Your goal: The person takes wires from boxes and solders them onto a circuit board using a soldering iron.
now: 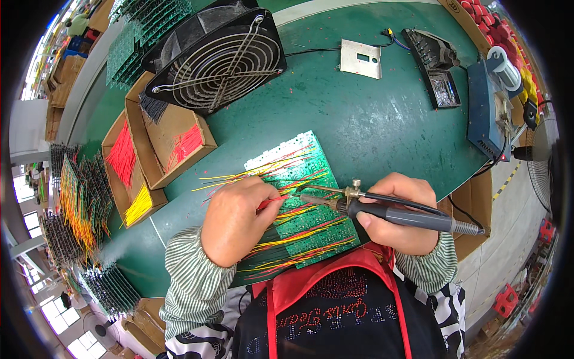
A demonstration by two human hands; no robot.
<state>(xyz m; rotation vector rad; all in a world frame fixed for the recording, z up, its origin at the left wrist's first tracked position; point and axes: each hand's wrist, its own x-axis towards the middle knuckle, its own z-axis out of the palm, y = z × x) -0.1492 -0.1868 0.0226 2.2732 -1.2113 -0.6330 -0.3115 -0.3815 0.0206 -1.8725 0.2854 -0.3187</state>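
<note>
A green circuit board panel (323, 236) lies on the green table in front of me, with rows of red, yellow and dark wires running off its left side. My left hand (239, 215) is closed in a pinch on a red wire (271, 202), over the panel's left edge. In my right hand (402, 209) is a grey soldering iron (415, 218), its tip pointing left. A thin feed tube with a brass-coloured fitting (355, 186) is mounted along the iron. The tip is close to the wire's end, but I cannot tell whether they touch.
Cardboard trays (156, 179) at left hold red, yellow and dark wires. Behind them stands a black fan (224, 66) with a wire guard. Wired boards (84, 197) are stacked far left. At right are a black iron stand (439, 66), a blue soldering station (485, 107) and a solder spool (504, 69).
</note>
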